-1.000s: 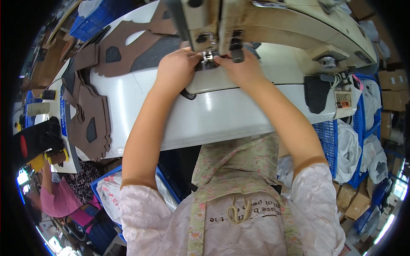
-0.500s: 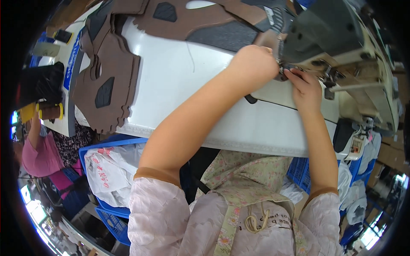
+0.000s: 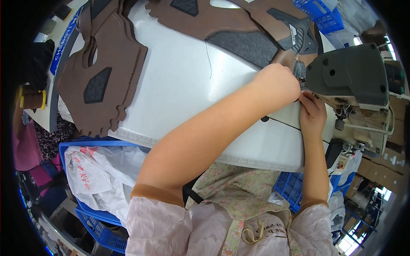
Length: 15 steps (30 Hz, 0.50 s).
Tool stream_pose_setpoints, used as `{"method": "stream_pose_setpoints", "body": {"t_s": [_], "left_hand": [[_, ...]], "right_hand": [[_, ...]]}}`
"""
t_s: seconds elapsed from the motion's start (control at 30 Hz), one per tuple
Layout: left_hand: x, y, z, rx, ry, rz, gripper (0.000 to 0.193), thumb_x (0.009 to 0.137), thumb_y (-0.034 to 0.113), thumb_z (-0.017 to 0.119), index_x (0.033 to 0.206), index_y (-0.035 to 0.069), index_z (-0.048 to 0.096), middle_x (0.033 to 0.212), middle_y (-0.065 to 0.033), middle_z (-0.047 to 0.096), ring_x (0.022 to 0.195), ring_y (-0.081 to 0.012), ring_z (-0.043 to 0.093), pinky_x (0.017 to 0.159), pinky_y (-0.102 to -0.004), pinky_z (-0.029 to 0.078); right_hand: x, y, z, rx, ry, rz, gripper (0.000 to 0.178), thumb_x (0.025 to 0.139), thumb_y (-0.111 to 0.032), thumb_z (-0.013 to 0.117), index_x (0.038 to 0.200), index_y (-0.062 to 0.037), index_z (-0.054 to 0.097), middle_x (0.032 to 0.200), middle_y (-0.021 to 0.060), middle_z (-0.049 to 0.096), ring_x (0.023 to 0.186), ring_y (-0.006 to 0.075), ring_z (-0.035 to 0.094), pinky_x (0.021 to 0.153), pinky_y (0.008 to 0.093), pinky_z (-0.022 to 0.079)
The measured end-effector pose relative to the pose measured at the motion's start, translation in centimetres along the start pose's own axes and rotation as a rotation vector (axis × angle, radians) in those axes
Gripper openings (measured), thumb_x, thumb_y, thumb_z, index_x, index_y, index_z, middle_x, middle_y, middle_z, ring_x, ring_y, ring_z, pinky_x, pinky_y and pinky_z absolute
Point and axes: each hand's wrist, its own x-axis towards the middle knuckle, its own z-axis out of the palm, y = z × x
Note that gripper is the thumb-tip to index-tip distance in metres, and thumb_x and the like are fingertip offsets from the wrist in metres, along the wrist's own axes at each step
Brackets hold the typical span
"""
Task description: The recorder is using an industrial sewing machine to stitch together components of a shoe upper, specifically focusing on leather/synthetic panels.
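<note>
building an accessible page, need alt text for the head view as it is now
A person's left hand and right hand are close together at a sewing machine on a white table. Brown panels with dark patches lie to the left and beyond.

Stacked pieces (image 3: 124, 70) left of sewing machine (image 3: 348, 77)

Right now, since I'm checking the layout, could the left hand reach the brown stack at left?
Probably yes, once it leaves the sewing machine: between the left hand and the brown stack, only a thin thread shows on the white tabletop.
</note>
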Motion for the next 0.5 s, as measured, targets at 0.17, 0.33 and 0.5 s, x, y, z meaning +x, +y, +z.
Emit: {"method": "stream_pose_setpoints", "body": {"t_s": [0.17,0.33,0.5], "left_hand": [[0.08,0.07,0.41,-0.042,0.025,-0.022,0.004,0.066,0.013,0.068,0.068,0.01,0.071,0.073,-0.0041,0.068,0.085,-0.0219,0.063,0.071,-0.0316,0.053],[0.3,0.19,0.27,-0.07,0.01,-0.027,0.005,0.069,0.013,0.067,0.068,0.01,0.072,0.073,-0.005,0.068,0.086,-0.0223,0.064,0.072,-0.0316,0.053],[0.15,0.18,0.2,-0.102,-0.011,-0.061,0.006,0.069,0.012,0.067,0.068,0.01,0.072,0.075,-0.0057,0.068,0.087,-0.0221,0.064,0.073,-0.032,0.053]], "right_hand": [[0.12,0.03,-0.02,-0.023,-0.006,-0.027,0.031,0.075,0.004,0.062,0.098,-0.0124,0.075,0.094,0.0083,0.069,0.087,0.025,0.065,0.077,0.0336,0.051],[0.08,0.13,-0.15,-0.023,0.002,-0.024,0.031,0.074,0.005,0.062,0.097,-0.0116,0.075,0.094,0.0092,0.069,0.087,0.0251,0.066,0.077,0.0337,0.051],[0.14,0.04,-0.02,0.035,0.009,-0.023,0.031,0.075,0.006,0.062,0.097,-0.0108,0.075,0.094,0.0101,0.069,0.087,0.0254,0.066,0.077,0.0337,0.051]]}}
